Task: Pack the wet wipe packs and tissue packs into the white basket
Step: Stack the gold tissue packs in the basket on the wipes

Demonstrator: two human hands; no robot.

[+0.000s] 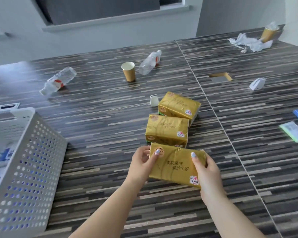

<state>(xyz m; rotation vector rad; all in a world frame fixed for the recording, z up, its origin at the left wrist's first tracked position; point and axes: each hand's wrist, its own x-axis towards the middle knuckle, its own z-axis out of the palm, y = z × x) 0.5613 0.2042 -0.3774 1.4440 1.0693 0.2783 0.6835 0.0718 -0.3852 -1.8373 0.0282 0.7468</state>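
Three gold tissue packs lie in a row on the striped table. I hold the nearest tissue pack [176, 166] by its two ends: my left hand [142, 164] grips the left end and my right hand [208, 174] grips the right end, thumbs on top. The middle pack [167, 130] and the far pack [179, 105] lie just beyond it. The white perforated basket [29, 162] stands at the left, with blue and white packs showing through its holes.
Two plastic bottles [58, 80] [150, 61] lie on their sides at the back, with a paper cup [128, 71] between them. Small white holders [154, 100] [257, 83], a crumpled paper and cup [258, 40], and blue and green cards [294, 131] sit at the right.
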